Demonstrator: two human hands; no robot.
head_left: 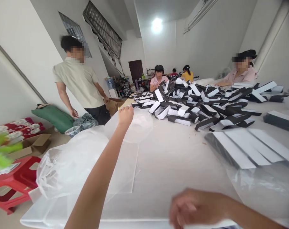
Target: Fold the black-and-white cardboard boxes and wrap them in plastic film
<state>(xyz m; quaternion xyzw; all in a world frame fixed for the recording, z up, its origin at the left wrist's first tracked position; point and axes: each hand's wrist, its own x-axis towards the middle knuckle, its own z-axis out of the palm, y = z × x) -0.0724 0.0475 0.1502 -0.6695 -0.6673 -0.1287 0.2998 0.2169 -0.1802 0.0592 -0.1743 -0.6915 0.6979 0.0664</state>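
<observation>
My left hand [125, 115] reaches far across the white-covered table, fingers curled closed on the edge of a translucent plastic bag [131, 167]. More of this thin plastic spreads beneath my left forearm, with a bulging clump [70, 159] at the table's left side. My right hand [196, 206] hovers at the near edge of the table, smeared by motion, its fingers bent; whether anything is in them I cannot make out. Ahead lies a big heap of folded black-and-white boxes [182, 101]. To the right, a clear bag holds several of these boxes [246, 148] side by side.
A person [79, 79] stands beyond the table's left side, near an open carton [114, 105]. Others sit behind the heap, including a person in pink [242, 71] at right. A red stool [15, 181], a green fan [3, 149] and a green sack [53, 117] are at left.
</observation>
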